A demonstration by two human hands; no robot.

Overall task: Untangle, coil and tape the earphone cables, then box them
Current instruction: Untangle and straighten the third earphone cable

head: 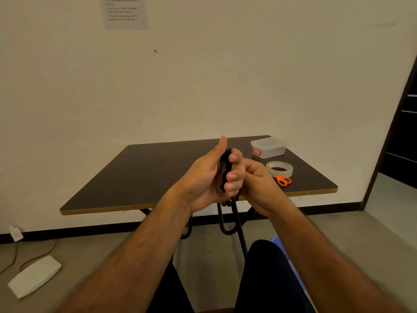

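Note:
Both hands meet in front of the dark table (pixel 140 175), above its near edge. My left hand (pixel 203 177) holds a bundle of black earphone cable (pixel 223 168) against its palm, thumb pointing up. My right hand (pixel 243 177) curls its fingers round the same bundle from the right. A small plug tip shows at the bottom of the bundle. On the table's right side lie a roll of clear tape (pixel 279 168), orange-handled scissors (pixel 283 180) and a clear lidded plastic box (pixel 268 147) with a red clasp.
The table stands against a white wall with a printed sheet (pixel 125 11) taped high up. Black table legs (pixel 228 224) show below the edge. A white router (pixel 33 276) with cables lies on the floor at left. My dark-trousered knees fill the bottom.

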